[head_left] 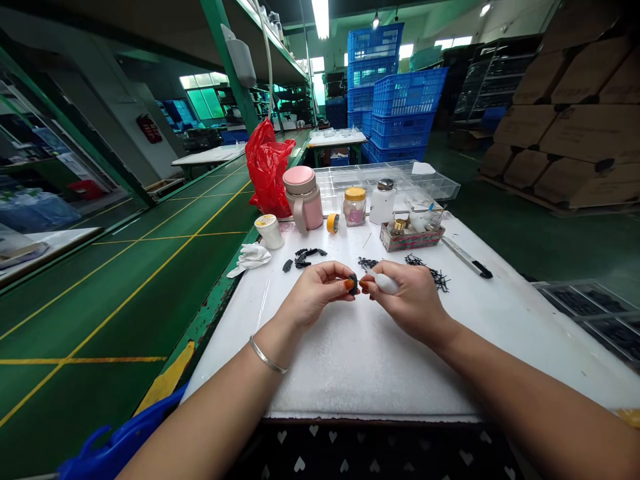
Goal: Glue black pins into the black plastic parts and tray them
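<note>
My left hand (325, 288) is closed, pinching a small black part (353, 285) between thumb and fingers. My right hand (407, 293) is wrapped round a white rounded object (387, 283), perhaps a small squeeze bottle or a handle. Its tip end points at the black part; my fingers hide whether the two touch. Just beyond my left hand lie several loose black pieces (303, 259) on the white tabletop (370, 373). Behind my right hand are a pile of thin black pieces (437, 277) and a smaller heap of tiny black parts (367, 263).
Along the back stand a pink mug (313, 208), a yellow-lidded jar (355, 208), a white bottle (383, 203) and a small box of items (413, 239). White gloves (250, 257) and a tape roll (333, 223) lie leftward. At right is a utility knife (467, 257).
</note>
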A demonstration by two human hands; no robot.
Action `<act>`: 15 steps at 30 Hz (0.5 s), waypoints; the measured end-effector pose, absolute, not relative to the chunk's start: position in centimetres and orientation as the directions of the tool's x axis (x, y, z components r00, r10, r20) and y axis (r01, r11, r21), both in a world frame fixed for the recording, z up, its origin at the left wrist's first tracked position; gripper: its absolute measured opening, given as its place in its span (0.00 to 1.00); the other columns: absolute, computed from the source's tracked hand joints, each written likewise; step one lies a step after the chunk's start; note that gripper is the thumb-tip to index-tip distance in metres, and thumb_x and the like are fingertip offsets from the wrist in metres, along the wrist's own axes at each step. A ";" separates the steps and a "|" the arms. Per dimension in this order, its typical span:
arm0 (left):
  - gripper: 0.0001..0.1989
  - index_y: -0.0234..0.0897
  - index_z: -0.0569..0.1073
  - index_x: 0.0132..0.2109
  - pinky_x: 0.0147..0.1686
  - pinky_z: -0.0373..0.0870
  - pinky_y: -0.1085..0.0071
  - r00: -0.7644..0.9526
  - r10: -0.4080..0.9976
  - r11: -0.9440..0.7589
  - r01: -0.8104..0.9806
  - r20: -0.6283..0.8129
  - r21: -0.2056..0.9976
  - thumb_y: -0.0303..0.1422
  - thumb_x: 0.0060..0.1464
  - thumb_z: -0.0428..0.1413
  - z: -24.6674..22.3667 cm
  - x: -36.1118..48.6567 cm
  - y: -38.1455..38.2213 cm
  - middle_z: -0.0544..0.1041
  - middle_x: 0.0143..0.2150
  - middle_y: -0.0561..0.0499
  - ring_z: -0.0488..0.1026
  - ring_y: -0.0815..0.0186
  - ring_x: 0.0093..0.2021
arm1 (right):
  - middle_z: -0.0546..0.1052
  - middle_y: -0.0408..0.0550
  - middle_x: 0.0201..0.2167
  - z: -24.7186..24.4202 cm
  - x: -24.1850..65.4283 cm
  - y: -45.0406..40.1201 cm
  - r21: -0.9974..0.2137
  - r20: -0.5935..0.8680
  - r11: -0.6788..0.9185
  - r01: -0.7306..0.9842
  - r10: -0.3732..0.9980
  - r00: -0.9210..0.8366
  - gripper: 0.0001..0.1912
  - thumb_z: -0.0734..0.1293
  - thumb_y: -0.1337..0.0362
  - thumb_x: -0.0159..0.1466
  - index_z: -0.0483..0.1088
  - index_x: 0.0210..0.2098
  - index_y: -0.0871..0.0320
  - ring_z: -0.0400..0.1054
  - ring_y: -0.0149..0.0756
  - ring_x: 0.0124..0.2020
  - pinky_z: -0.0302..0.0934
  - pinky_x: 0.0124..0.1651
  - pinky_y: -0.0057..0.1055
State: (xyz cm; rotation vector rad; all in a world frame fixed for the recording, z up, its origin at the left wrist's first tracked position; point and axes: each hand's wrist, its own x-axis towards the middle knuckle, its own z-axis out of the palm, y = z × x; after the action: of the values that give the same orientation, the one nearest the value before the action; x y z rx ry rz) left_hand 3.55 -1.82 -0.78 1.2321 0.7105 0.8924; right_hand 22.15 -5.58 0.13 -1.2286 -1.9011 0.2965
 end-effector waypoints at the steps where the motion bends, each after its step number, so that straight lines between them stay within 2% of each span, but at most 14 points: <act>1: 0.13 0.30 0.75 0.36 0.34 0.73 0.74 0.466 0.884 0.039 -0.160 0.041 0.986 0.34 0.47 0.68 -0.7 3.7 -1.9 0.78 0.35 0.45 0.75 0.66 0.34 | 0.77 0.44 0.23 0.1 22.1 -5.6 -0.585 0.511 0.483 0.652 0.843 -0.167 0.10 0.65 0.61 0.63 0.72 0.27 0.56 0.68 0.33 0.24 0.56 0.30 0.28; 4: 0.12 0.31 0.75 0.36 0.34 0.73 0.72 0.410 0.904 -0.079 -0.117 0.120 0.990 0.34 0.49 0.67 -0.7 3.9 -2.1 0.78 0.34 0.46 0.75 0.66 0.33 | 0.77 0.44 0.24 0.0 21.9 -5.7 -0.607 0.508 0.460 0.648 0.852 -0.129 0.09 0.65 0.62 0.62 0.72 0.27 0.56 0.69 0.34 0.25 0.57 0.32 0.29; 8: 0.14 0.31 0.75 0.36 0.34 0.73 0.73 0.454 0.887 0.018 -0.215 0.083 0.976 0.36 0.47 0.68 -0.8 3.9 -2.1 0.77 0.34 0.47 0.75 0.66 0.34 | 0.76 0.42 0.22 -0.1 21.7 -5.6 -0.808 0.410 0.402 0.430 0.909 -0.079 0.05 0.67 0.64 0.61 0.73 0.31 0.57 0.70 0.33 0.24 0.61 0.30 0.28; 10: 0.13 0.31 0.76 0.36 0.34 0.73 0.73 0.457 0.884 0.013 -0.230 0.096 0.973 0.35 0.48 0.68 -0.8 3.9 -2.1 0.77 0.34 0.47 0.75 0.66 0.34 | 0.76 0.42 0.22 -0.2 21.8 -5.3 -0.852 0.390 0.394 0.346 0.917 -0.084 0.04 0.68 0.64 0.60 0.73 0.31 0.58 0.69 0.32 0.24 0.62 0.29 0.27; 15: 0.06 0.31 0.77 0.36 0.34 0.72 0.73 0.350 0.906 -0.203 -0.132 0.237 0.970 0.29 0.51 0.64 -0.2 4.2 -2.7 0.77 0.33 0.48 0.74 0.67 0.32 | 0.75 0.43 0.22 -0.5 22.2 -4.6 -0.908 0.364 0.380 0.176 0.924 -0.115 0.09 0.72 0.60 0.60 0.74 0.29 0.59 0.69 0.30 0.24 0.62 0.28 0.26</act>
State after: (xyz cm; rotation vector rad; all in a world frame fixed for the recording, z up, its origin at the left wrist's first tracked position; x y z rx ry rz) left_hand 4.20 -2.67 -0.19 1.4533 0.7483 1.1256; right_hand 22.15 -4.57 -0.48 -1.0131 -1.5676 0.8742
